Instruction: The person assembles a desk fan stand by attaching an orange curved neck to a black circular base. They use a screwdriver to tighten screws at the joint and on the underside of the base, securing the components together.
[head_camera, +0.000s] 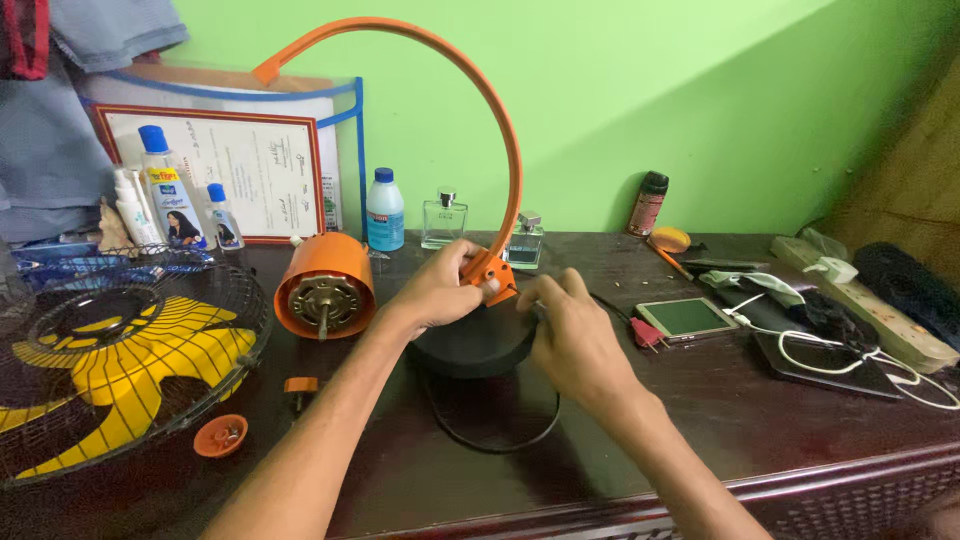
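Observation:
An orange curved fan arm (500, 120) rises from an orange bracket (493, 270) on a round black base (475, 345) in the middle of the dark wooden table (700, 420). My left hand (440, 285) grips the bracket at the arm's foot. My right hand (570, 325) is pinched against the bracket's right side on the base; whether it holds a small tool is hidden. An orange fan motor housing (325, 285) with a bare shaft lies just left of the base. A black cable (495, 425) loops in front of the base.
A black wire fan guard with yellow blades (110, 365) lies at left, with an orange cap (220, 436) and an orange knob (300, 385) near it. Bottles (384, 210) and a framed paper (250, 165) stand at the back. A phone (686, 317), white cables (850, 360) and a power strip (870, 310) lie at right.

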